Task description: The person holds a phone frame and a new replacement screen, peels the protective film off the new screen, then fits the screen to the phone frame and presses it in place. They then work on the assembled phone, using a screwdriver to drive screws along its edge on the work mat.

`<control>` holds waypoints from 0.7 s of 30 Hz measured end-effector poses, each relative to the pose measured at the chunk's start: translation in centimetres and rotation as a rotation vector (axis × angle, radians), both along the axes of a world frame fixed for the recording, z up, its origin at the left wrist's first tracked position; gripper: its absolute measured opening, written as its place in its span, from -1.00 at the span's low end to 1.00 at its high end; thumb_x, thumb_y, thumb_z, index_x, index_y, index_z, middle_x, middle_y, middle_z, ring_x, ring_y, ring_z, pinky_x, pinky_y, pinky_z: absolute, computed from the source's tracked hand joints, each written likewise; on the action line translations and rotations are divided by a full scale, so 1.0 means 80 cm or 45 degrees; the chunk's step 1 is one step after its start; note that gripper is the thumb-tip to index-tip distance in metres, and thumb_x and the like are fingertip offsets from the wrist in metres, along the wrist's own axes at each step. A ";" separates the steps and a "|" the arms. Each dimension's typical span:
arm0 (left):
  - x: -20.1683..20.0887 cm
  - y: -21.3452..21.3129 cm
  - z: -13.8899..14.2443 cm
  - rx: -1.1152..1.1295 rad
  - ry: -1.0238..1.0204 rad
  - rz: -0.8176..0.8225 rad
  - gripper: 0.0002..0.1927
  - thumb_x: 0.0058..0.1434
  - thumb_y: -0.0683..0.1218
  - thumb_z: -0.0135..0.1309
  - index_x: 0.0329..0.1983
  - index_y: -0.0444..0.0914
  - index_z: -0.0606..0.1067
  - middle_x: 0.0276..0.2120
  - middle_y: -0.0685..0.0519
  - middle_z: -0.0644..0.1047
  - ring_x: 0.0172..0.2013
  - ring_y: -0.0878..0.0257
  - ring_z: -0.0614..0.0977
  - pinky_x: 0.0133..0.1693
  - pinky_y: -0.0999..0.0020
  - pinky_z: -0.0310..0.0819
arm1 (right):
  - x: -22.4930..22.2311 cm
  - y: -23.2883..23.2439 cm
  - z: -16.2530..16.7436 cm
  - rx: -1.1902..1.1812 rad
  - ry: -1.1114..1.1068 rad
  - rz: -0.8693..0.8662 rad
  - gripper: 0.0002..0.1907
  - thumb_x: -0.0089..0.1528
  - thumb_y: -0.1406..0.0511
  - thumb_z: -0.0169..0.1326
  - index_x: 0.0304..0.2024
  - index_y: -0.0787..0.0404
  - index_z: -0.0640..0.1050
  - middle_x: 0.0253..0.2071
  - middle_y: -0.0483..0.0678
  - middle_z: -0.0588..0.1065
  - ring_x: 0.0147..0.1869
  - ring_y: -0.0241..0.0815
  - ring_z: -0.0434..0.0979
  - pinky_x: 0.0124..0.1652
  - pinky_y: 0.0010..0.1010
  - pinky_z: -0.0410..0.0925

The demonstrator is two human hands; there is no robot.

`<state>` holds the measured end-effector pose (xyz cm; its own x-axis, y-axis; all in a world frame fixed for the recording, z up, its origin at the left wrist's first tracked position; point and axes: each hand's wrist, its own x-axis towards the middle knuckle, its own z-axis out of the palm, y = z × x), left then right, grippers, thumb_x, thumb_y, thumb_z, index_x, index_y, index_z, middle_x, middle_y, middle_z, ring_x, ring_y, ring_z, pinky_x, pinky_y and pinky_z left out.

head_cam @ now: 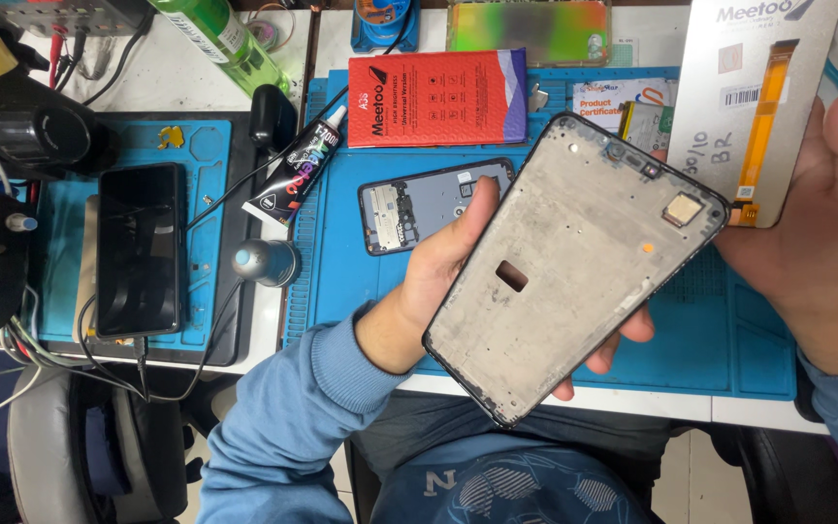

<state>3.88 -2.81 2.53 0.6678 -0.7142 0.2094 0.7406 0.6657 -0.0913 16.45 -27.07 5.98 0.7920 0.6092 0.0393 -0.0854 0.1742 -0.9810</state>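
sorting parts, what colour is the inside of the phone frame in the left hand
Pale grey, with a black rim; the phone frame held by the left hand shows best in the head view.

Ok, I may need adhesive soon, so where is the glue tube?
The glue tube lies left of centre in the head view, at the blue mat's left edge, below the red box.

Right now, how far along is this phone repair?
Done: the phone frame is stripped bare, and a back cover lies on the blue mat. In hand: the left hand holds the frame, the right hand a replacement screen with its orange flex cable. Left: the screen is not yet in the frame; the glue tube lies capped.
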 end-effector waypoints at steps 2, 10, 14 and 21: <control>0.000 0.000 0.000 -0.008 0.006 -0.004 -0.04 0.43 0.51 -0.27 0.57 -0.24 -0.05 0.29 -0.60 0.23 0.15 -0.35 0.50 0.03 -0.26 0.57 | -0.001 0.000 0.001 -0.002 -0.018 -0.005 -0.12 0.43 -0.22 -0.26 0.54 0.24 0.06 0.49 0.18 0.19 0.54 0.26 0.23 0.40 0.19 0.22; 0.002 -0.003 -0.006 -0.008 -0.048 0.047 -0.09 0.45 0.49 -0.26 0.56 -0.21 -0.02 0.27 -0.57 0.24 0.14 -0.35 0.51 0.03 -0.26 0.57 | 0.001 -0.002 0.000 0.015 0.021 0.015 -0.14 0.43 -0.21 -0.25 0.55 0.21 0.07 0.48 0.15 0.21 0.53 0.23 0.25 0.36 0.20 0.25; -0.004 0.003 -0.007 0.184 -0.149 0.119 -0.05 0.48 0.51 -0.21 0.58 -0.26 -0.02 0.27 -0.49 0.23 0.14 -0.24 0.48 0.09 -0.19 0.54 | 0.002 -0.006 -0.003 0.017 0.068 0.001 -0.17 0.43 -0.19 -0.25 0.55 0.16 0.08 0.46 0.11 0.22 0.48 0.19 0.27 0.30 0.18 0.27; 0.002 -0.002 -0.002 0.564 -0.554 0.300 0.18 0.16 0.51 0.14 0.61 -0.25 0.01 0.22 -0.18 0.29 0.14 0.02 0.45 0.15 -0.13 0.50 | 0.004 -0.010 -0.012 0.062 0.141 -0.034 -0.20 0.42 -0.15 -0.31 0.57 0.13 0.09 0.50 0.03 0.21 0.56 0.14 0.23 0.39 0.13 0.21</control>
